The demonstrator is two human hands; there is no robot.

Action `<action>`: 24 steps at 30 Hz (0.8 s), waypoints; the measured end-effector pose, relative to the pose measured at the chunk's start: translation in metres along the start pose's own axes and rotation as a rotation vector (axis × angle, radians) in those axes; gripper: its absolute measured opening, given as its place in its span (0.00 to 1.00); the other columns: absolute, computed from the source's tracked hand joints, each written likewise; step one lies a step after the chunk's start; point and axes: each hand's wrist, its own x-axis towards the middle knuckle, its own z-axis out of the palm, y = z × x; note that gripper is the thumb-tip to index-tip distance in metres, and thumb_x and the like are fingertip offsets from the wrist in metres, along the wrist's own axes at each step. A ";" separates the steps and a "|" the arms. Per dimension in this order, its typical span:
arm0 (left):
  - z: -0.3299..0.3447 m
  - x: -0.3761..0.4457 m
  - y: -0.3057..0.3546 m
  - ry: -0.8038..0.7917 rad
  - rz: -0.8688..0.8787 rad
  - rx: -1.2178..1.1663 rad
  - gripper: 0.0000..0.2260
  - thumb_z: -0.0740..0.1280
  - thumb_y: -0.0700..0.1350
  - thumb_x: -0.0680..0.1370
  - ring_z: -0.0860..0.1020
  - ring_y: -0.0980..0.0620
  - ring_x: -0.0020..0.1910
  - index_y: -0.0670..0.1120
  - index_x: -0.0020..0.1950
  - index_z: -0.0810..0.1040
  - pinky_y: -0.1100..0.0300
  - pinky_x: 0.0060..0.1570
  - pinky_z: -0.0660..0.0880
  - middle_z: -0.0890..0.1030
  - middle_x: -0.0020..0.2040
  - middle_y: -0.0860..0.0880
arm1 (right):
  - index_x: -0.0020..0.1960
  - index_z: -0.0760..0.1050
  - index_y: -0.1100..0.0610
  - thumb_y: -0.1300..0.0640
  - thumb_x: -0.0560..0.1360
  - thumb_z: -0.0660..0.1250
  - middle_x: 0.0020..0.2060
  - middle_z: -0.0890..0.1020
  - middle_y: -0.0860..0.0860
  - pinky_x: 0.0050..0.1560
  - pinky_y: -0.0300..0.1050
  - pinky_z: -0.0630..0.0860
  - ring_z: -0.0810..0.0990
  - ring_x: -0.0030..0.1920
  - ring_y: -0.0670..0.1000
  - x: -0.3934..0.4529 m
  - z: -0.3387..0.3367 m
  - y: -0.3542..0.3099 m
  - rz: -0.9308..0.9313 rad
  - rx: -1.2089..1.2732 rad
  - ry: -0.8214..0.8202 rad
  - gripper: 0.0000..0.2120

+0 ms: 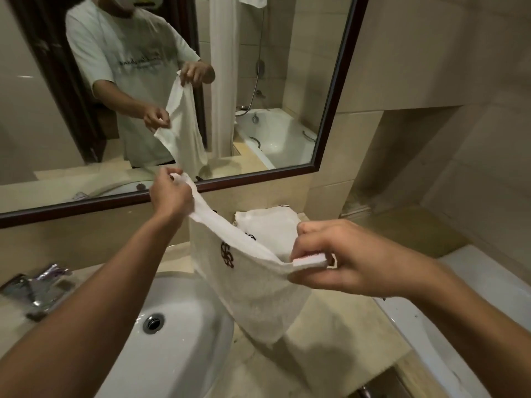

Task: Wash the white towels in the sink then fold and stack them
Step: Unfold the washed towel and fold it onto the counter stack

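**Towel stretched out for folding**

I have my left hand (171,193) and right hand (319,258) each pinching a top corner of the white towel (253,294), so it hangs flat above the desk (330,349), right of the sink (184,334). Folded towels (270,222) wait beyond it.

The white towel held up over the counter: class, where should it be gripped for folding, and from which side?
Grip the white towel at its two top corners, from above, as the left hand and right hand pinch it now. The top edge spans between them and the rest hangs freely, so it can be laid flat.
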 end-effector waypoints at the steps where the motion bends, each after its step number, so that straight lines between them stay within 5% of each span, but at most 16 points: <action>1: -0.004 -0.001 0.001 -0.020 0.010 -0.022 0.18 0.57 0.33 0.78 0.77 0.45 0.54 0.48 0.65 0.73 0.50 0.51 0.78 0.75 0.59 0.48 | 0.46 0.82 0.55 0.47 0.75 0.69 0.40 0.78 0.45 0.42 0.31 0.66 0.76 0.42 0.44 0.000 -0.002 0.001 0.017 0.050 -0.012 0.11; 6: -0.021 -0.021 0.026 -0.436 0.093 -0.164 0.21 0.56 0.32 0.79 0.75 0.48 0.49 0.50 0.67 0.72 0.55 0.41 0.76 0.75 0.61 0.42 | 0.43 0.79 0.56 0.51 0.78 0.72 0.40 0.79 0.52 0.44 0.52 0.75 0.78 0.41 0.51 0.022 -0.001 0.011 0.098 0.161 -0.020 0.10; 12: -0.036 -0.051 0.058 -0.881 0.395 0.041 0.28 0.57 0.29 0.79 0.76 0.47 0.63 0.53 0.75 0.67 0.50 0.62 0.75 0.74 0.68 0.47 | 0.50 0.79 0.58 0.54 0.78 0.71 0.42 0.74 0.46 0.41 0.30 0.64 0.71 0.40 0.36 0.057 0.001 0.000 -0.032 -0.066 0.068 0.07; 16: -0.040 -0.064 0.068 -1.104 0.500 0.081 0.31 0.58 0.30 0.82 0.64 0.62 0.73 0.50 0.81 0.53 0.64 0.71 0.66 0.62 0.77 0.56 | 0.61 0.74 0.57 0.58 0.78 0.70 0.48 0.71 0.44 0.46 0.29 0.67 0.70 0.42 0.37 0.071 -0.004 -0.004 -0.049 -0.163 0.162 0.13; 19: -0.044 -0.069 0.074 -1.167 0.556 0.138 0.37 0.57 0.29 0.81 0.69 0.67 0.68 0.52 0.81 0.41 0.71 0.68 0.65 0.65 0.72 0.64 | 0.73 0.67 0.56 0.58 0.78 0.70 0.57 0.77 0.50 0.54 0.38 0.71 0.75 0.52 0.44 0.073 -0.007 -0.003 0.034 -0.183 0.209 0.25; 21: -0.044 -0.072 0.076 -1.169 0.608 0.170 0.42 0.58 0.27 0.79 0.74 0.63 0.65 0.51 0.80 0.35 0.70 0.66 0.66 0.72 0.70 0.57 | 0.80 0.56 0.54 0.59 0.77 0.71 0.61 0.78 0.55 0.55 0.39 0.70 0.77 0.57 0.53 0.070 -0.008 0.000 0.138 -0.119 0.250 0.37; 24: -0.041 -0.077 0.078 -1.137 0.732 0.231 0.44 0.60 0.30 0.79 0.67 0.67 0.70 0.49 0.79 0.30 0.72 0.70 0.60 0.68 0.72 0.59 | 0.76 0.66 0.56 0.55 0.76 0.73 0.57 0.81 0.54 0.54 0.40 0.71 0.78 0.57 0.53 0.068 -0.004 0.002 0.220 -0.131 0.293 0.31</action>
